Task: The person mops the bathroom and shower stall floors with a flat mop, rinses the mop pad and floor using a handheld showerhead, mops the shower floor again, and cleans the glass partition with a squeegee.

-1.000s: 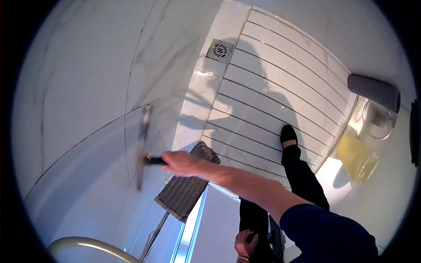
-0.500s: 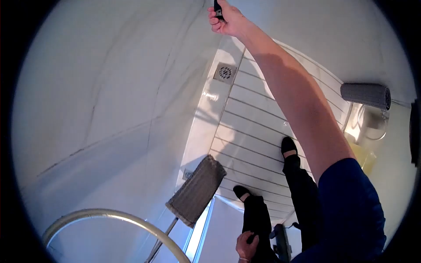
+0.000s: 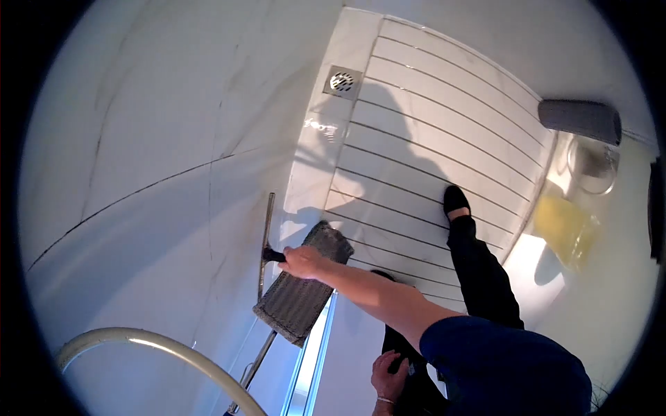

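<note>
My right hand [image 3: 302,262] is closed round the black handle of a squeegee [image 3: 266,243], whose long metal blade stands along the pale marbled wall. Beneath that hand and forearm lies a grey mop pad [image 3: 295,301] on a metal pole [image 3: 258,360]. Low in the view, my left hand [image 3: 390,374] has curled fingers beside my dark trousers; a small dark thing shows at the fingers, too unclear to name.
A slatted shower floor [image 3: 416,139] has a square drain [image 3: 343,82] near its upper left corner. At the right are a grey roll [image 3: 580,120] and a yellow cloth-like thing [image 3: 563,225]. A curved hose [image 3: 166,347] crosses the lower left.
From high in the view half a second ago, my right hand has come down and left with the squeegee, which is now fully visible. My left hand stays low, still curled.
</note>
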Demonstrator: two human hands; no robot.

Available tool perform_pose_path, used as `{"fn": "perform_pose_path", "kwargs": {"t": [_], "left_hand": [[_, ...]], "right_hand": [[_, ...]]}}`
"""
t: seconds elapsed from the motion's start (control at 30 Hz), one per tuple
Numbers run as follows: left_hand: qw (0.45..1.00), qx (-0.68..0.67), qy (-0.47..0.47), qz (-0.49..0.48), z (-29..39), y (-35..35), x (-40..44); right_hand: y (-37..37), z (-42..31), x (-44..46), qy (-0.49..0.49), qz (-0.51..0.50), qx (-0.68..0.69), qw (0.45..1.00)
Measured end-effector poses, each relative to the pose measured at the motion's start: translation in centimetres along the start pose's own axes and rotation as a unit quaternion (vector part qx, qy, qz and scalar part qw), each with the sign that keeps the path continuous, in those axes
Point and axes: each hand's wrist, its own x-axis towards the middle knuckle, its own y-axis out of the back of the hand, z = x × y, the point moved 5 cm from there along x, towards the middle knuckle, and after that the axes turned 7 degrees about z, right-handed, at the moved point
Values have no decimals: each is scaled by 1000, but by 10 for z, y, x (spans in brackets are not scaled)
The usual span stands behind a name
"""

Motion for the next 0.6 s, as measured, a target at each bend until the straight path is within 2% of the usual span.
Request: {"fn": "perform_pose_path", "kwargs": {"t": [0.07, 0.1, 0.13, 0.2, 0.27, 0.3, 0.33, 0.4, 0.47, 0.53, 0.57, 0.6], "left_hand": [[1000, -3, -20, 7, -2, -2, -1], [998, -56, 30, 11, -2, -2, 1], [999, -35, 37, -1, -3, -2, 0], [999, 5, 45, -18, -2, -6, 5], [998, 27, 53, -13, 0, -3, 5], [998, 31, 50, -6, 7, -4, 10], [996, 82, 31, 9, 20, 3, 12], [986, 159, -6, 40, 34, 13, 7], [983, 126, -9, 134, 17, 30, -15], [977, 80, 90, 178, -2, 69, -49], [967, 13, 129, 220, -29, 90, -72], [945, 86, 172, 264, -35, 120, -99]], "right_hand": [[26, 22, -1, -43, -7, -15, 999], [52, 23, -8, -68, 14, -8, 998], [73, 32, -13, -77, 56, -15, 995], [118, 53, -30, -145, 86, 92, 981], [174, 66, -63, -142, 186, 106, 967], [204, 72, -83, -192, 176, 113, 959], [230, 77, -109, -244, 165, 124, 948], [281, 82, -163, -232, 247, 209, 918], [338, 84, -219, -266, 286, 233, 891], [384, 81, -265, -285, 334, 276, 855], [408, 71, -286, -292, 342, 262, 854], [424, 61, -308, -303, 349, 251, 851]]}}
